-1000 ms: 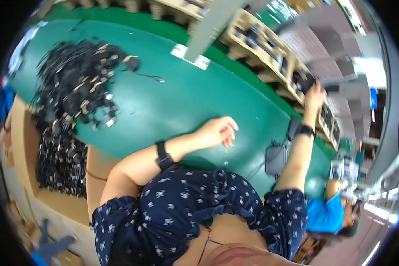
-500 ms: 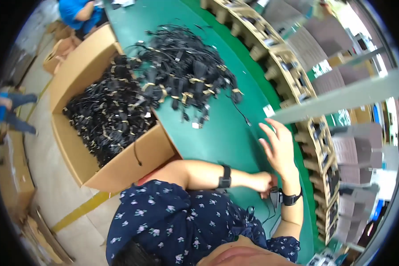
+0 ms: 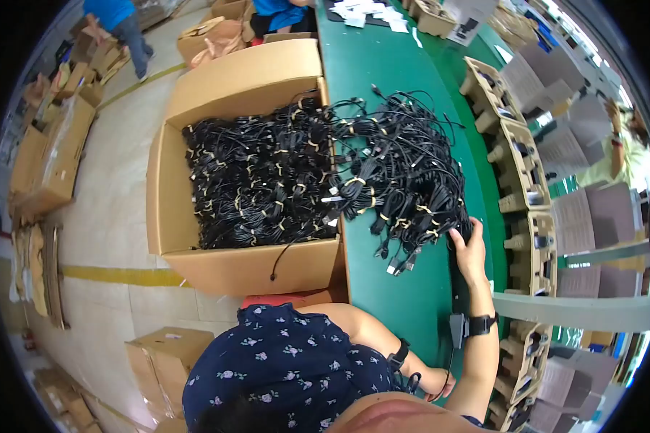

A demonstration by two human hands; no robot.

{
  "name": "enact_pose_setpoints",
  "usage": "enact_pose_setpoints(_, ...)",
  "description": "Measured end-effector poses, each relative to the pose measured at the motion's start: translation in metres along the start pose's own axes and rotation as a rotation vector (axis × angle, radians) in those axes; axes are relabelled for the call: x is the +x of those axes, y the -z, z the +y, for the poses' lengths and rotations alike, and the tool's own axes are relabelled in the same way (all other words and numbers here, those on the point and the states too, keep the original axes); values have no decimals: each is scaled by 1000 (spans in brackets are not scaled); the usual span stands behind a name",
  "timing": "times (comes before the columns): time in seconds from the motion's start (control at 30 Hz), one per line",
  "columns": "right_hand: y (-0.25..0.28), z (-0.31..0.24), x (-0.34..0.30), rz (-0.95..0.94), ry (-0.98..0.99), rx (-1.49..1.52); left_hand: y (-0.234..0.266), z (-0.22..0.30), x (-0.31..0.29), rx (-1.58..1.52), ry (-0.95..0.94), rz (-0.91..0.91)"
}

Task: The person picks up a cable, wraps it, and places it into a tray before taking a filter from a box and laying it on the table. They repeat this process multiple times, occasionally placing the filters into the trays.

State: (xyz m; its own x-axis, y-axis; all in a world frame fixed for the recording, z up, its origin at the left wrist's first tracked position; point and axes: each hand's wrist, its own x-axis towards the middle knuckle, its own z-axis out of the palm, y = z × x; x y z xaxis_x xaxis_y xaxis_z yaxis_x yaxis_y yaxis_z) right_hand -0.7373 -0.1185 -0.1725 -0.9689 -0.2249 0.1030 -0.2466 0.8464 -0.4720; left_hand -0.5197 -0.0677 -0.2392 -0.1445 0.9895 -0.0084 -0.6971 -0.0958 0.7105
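Note:
A loose heap of black cables (image 3: 412,169), tied in bundles with pale bands, lies on the green table. At its near right edge my right hand (image 3: 471,252) has thumb and fingers round the end of a black cable bundle (image 3: 465,225). My left hand (image 3: 438,382) is low over the table close to my body, fingers curled; whatever they hold is hidden. To the left, a large open cardboard box (image 3: 267,263) is packed with more banded black cable bundles (image 3: 260,180). Both wrists wear black straps, and a thin wire hangs from the right one.
Beige molded trays (image 3: 531,249) holding small dark parts line the table's right side, with grey printed panels (image 3: 574,224) behind. White slips (image 3: 361,13) lie at the far end. A co-worker in blue (image 3: 282,14) sits beyond the box. Cartons (image 3: 170,353) stand on the floor.
My right hand has gone from raised and spread to the near right edge of the cable heap. The view has swung left, shifting the box and heap rightward in it.

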Motion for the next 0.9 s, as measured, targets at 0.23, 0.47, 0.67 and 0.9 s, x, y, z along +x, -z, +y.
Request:
enact_pose_setpoints(0.23, 10, 9, -37, -127, -40, 258, -13, 17, -26, 622, -224, 19)
enact_pose_setpoints(0.47, 23, 33, -62, 56, -185, 657, -35, 28, -27, 1045, 42, 175)
enact_pose_setpoints(0.67, -1, 29, -69, 136, -202, 683, 0, -85, 17, 1128, -297, 164)
enact_pose_setpoints(0.9, 0, 24, -73, 28, -115, 629, 41, -130, 20, 1492, -343, -35)
